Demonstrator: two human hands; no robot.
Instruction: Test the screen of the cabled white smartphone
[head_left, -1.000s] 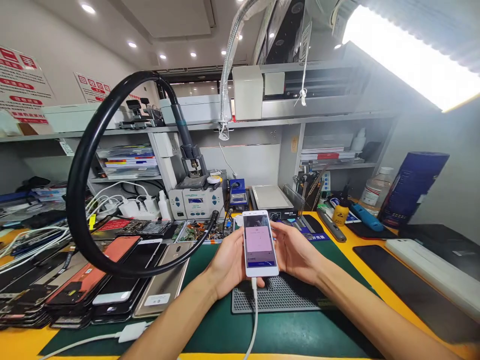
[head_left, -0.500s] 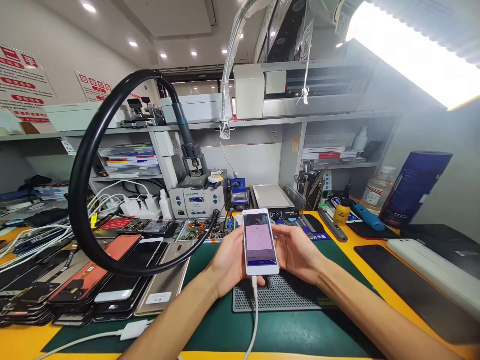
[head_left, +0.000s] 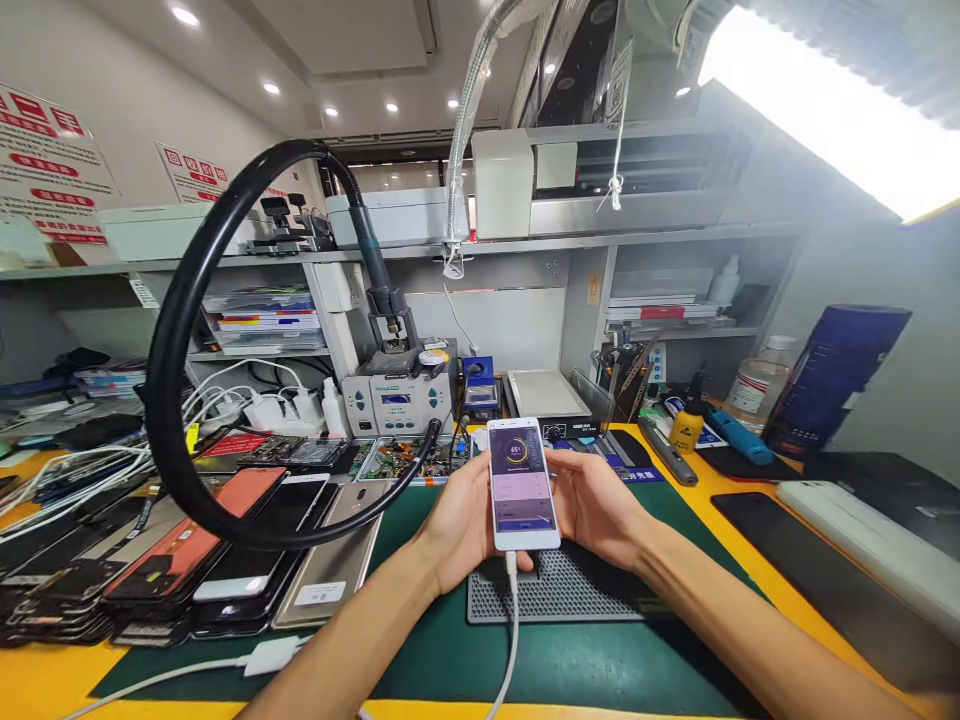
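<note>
A white smartphone (head_left: 523, 484) is held upright between both hands, its lit screen showing a yellow ring with a number near 65. My left hand (head_left: 463, 520) wraps its left edge, with fingertips showing below the phone. My right hand (head_left: 592, 500) grips the right edge; its fingers behind the phone are hidden. A white charging cable (head_left: 513, 610) is plugged into the phone's lower end and runs down toward me. Beneath the hands lies a grey perforated pad (head_left: 555, 598) on a green work mat (head_left: 427, 660).
Stacked phones and phone parts (head_left: 225, 570) lie at the left, under the looping black hose (head_left: 161, 400) of a hot-air station (head_left: 397, 400). A tray of small parts (head_left: 375, 460) sits behind. At right are a yellow bottle (head_left: 684, 430) and a long white bar (head_left: 862, 530).
The phone's screen has changed from a pale pink panel to one with a yellow ring at its top. Both hands keep their hold; the view has shifted slightly.
</note>
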